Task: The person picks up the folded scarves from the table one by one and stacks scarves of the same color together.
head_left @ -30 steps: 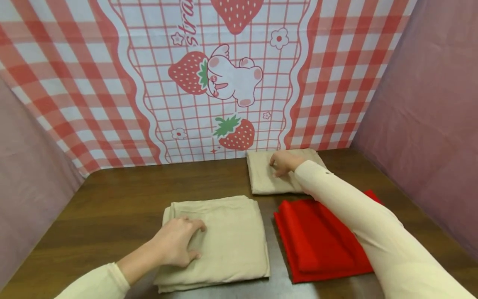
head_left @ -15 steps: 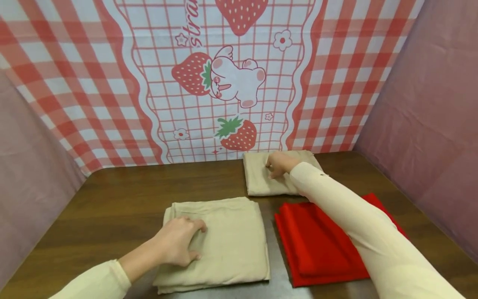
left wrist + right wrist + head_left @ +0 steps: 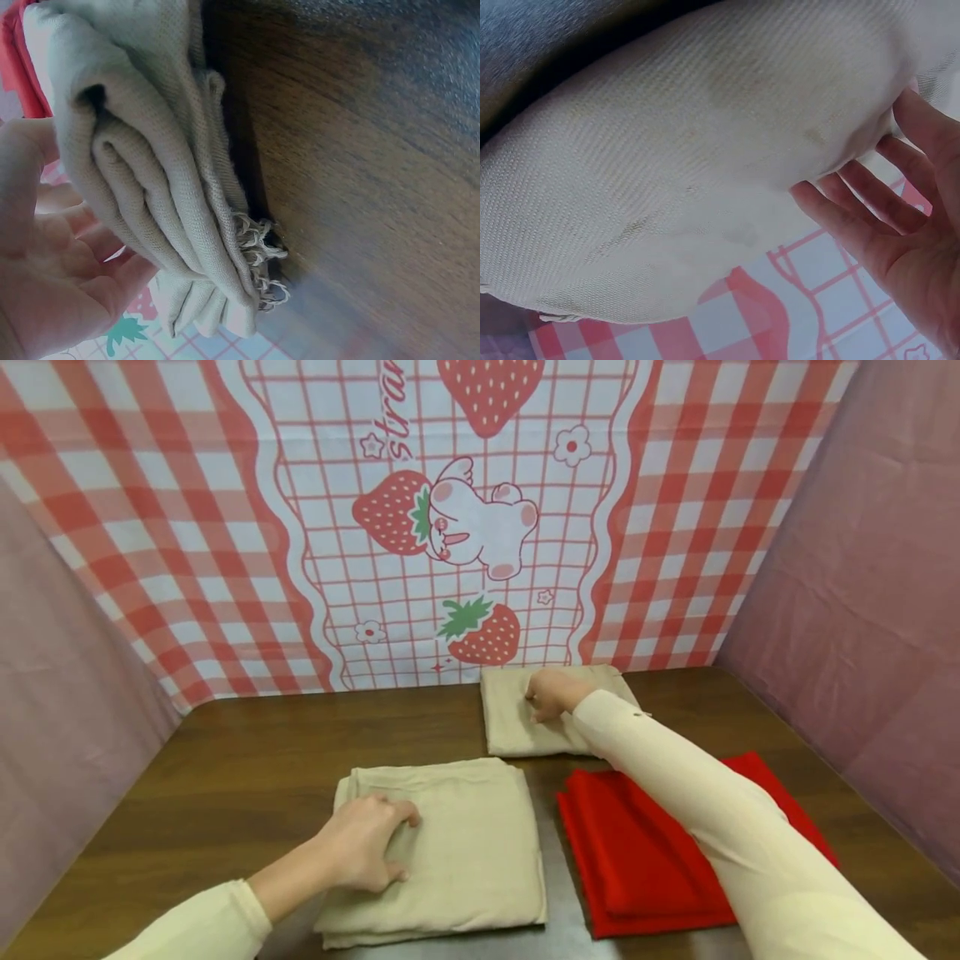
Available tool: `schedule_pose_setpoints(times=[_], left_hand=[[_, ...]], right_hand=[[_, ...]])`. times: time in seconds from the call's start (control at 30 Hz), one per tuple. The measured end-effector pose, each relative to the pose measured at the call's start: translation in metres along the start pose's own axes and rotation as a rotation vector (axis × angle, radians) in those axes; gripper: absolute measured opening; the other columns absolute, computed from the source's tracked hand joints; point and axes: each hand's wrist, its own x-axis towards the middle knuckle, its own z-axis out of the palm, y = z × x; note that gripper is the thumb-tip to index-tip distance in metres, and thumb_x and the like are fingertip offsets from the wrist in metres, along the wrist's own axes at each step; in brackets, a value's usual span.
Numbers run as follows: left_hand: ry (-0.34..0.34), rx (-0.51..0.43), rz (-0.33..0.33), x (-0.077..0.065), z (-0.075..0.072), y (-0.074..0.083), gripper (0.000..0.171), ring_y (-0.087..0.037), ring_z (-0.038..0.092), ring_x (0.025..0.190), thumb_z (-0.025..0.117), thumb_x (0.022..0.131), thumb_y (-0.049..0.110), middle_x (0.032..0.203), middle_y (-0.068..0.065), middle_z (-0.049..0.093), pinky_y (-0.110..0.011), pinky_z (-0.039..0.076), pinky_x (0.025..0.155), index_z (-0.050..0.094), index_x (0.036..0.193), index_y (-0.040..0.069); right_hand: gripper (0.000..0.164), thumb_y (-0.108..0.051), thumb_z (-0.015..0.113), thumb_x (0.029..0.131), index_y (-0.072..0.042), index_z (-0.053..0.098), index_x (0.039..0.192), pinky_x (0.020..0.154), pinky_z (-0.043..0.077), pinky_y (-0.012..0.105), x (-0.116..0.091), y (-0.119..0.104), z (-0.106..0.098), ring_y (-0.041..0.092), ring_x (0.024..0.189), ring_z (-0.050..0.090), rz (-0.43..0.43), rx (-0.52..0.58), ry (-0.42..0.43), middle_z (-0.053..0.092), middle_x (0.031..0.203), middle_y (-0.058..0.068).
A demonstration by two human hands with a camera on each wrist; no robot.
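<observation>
On the near middle of the table lies a folded beige cloth (image 3: 472,852). My left hand (image 3: 367,843) rests on its left part, thumb and fingers spread and loosely bent. In the left wrist view, this cloth (image 3: 142,165) shows stacked folds and a fringed edge beside the palm. A second, smaller folded beige cloth (image 3: 504,718) lies at the back, against the patterned backdrop. My right hand (image 3: 553,695) touches its top; in the right wrist view the fingertips (image 3: 802,191) meet the fabric, with the fingers fairly straight.
A folded red cloth (image 3: 652,860) lies at the right, partly under my right forearm in the head view. A strawberry-print checked backdrop (image 3: 420,635) stands along the back of the wooden table (image 3: 225,793). Pink curtains (image 3: 862,568) hang at both sides.
My right hand and the back beige cloth have slid a little to the left. The left hand stays on the near cloth. The head view has shifted slightly.
</observation>
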Motion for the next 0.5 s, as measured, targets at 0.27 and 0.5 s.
schedule_pose_setpoints(times=[0.27,0.5], left_hand=[[-0.014,-0.034,-0.016,-0.001,-0.001,-0.003,0.047,-0.016,0.060,0.082,0.088,0.064,0.034,0.089,0.001,0.071,-0.029,0.048,0.063,0.068,0.103,0.017],[-0.019,-0.032,-0.028,-0.002,-0.003,-0.004,0.047,-0.015,0.060,0.083,0.087,0.064,0.036,0.089,0.001,0.071,-0.029,0.048,0.063,0.068,0.104,0.018]], right_hand=[[0.024,-0.019,0.074,0.082,0.004,0.071,0.088,0.064,0.047,0.029,0.010,-0.007,0.000,0.015,0.065,0.045,-0.105,0.005,0.021,0.057,0.070,0.005],[0.041,-0.040,0.076,0.080,-0.013,0.052,0.062,0.055,0.033,0.030,0.087,0.035,0.049,0.015,0.059,0.035,-0.187,-0.055,0.007,0.035,0.060,-0.003]])
